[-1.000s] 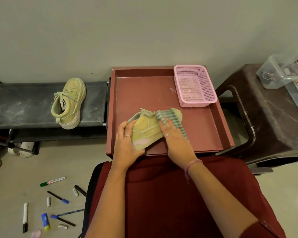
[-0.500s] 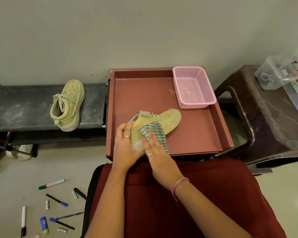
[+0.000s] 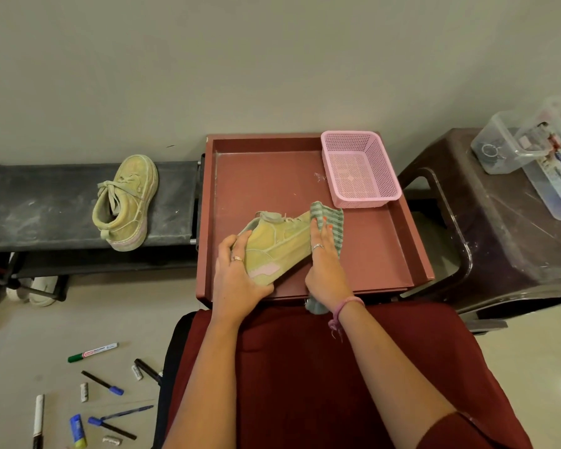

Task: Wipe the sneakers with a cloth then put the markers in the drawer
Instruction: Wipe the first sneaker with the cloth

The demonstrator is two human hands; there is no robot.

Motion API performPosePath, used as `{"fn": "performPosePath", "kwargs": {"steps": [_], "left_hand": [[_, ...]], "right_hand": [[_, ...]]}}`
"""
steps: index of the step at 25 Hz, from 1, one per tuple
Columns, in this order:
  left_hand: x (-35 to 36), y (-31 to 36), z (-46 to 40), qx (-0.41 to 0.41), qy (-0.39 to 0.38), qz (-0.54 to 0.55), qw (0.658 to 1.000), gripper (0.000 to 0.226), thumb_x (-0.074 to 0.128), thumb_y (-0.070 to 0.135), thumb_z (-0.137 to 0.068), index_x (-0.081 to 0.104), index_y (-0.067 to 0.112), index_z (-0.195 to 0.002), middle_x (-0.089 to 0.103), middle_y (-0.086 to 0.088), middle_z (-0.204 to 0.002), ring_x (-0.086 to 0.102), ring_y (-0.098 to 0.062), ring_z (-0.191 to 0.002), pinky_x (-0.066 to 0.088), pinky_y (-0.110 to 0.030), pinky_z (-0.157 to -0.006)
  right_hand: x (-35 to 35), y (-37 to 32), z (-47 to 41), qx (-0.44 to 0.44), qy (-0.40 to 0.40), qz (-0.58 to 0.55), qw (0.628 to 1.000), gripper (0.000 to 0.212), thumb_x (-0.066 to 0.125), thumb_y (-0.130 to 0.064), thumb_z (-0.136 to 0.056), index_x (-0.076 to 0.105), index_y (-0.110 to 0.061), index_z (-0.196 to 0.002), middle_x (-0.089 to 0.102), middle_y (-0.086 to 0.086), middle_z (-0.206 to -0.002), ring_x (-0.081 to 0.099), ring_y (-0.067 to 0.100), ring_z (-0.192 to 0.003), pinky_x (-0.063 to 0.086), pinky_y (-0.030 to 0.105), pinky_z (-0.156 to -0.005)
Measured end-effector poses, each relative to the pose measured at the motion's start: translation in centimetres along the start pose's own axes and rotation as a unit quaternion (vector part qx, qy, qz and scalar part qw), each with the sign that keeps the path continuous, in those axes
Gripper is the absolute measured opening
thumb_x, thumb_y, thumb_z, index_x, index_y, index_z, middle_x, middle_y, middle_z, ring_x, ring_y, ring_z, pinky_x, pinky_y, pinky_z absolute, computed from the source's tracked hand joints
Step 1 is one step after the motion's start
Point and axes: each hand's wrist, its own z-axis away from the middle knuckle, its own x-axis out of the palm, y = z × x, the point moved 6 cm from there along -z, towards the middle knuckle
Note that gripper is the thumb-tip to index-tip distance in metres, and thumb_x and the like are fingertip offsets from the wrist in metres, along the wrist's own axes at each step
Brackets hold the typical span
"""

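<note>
So on the floor at near left we've got the markers (image 3: 93, 351) scattered. One sneaker (image 3: 125, 202) sits on the dark table (image 3: 46, 205). In the drawer (image 3: 370, 264), our left hand (image 3: 237, 280) grips the other sneaker's (image 3: 279, 247) heel, while our right hand (image 3: 324, 264), fingers flat, presses the striped cloth (image 3: 332, 218) on its toe. Pink basket (image 3: 360, 170) sits far right.

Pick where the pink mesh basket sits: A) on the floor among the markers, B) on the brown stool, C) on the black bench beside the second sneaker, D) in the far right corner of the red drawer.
D: the pink mesh basket stands inside the red drawer, against its far right corner.
</note>
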Motion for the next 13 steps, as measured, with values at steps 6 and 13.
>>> {"fn": "performPosePath", "kwargs": {"steps": [6,13], "left_hand": [[-0.2,-0.3,0.2,-0.016,0.005,0.033,0.999,0.1,0.087,0.032,-0.058,0.033,0.033,-0.142,0.027,0.014,-0.129,0.045,-0.009,-0.112,0.047,-0.028,-0.088],[0.0,-0.2,0.1,0.004,0.002,0.01,1.0,0.102,0.085,0.02,-0.053,0.035,0.028,-0.142,0.027,0.011,-0.131,0.041,-0.014,-0.118,0.043,-0.027,-0.093]], "right_hand": [[4.4,-3.3,6.0,-0.151,-0.069,0.053,0.985,0.098,0.036,0.018,-0.077,-0.013,-0.028,-0.148,-0.024,-0.01,-0.153,-0.017,0.009,-0.144,0.014,0.033,-0.119],[-2.8,1.3,-3.6,0.003,-0.042,0.069,0.997,0.096,0.036,0.018,-0.076,-0.003,-0.025,-0.152,-0.008,-0.003,-0.159,0.001,0.016,-0.147,0.017,0.031,-0.116]]}}
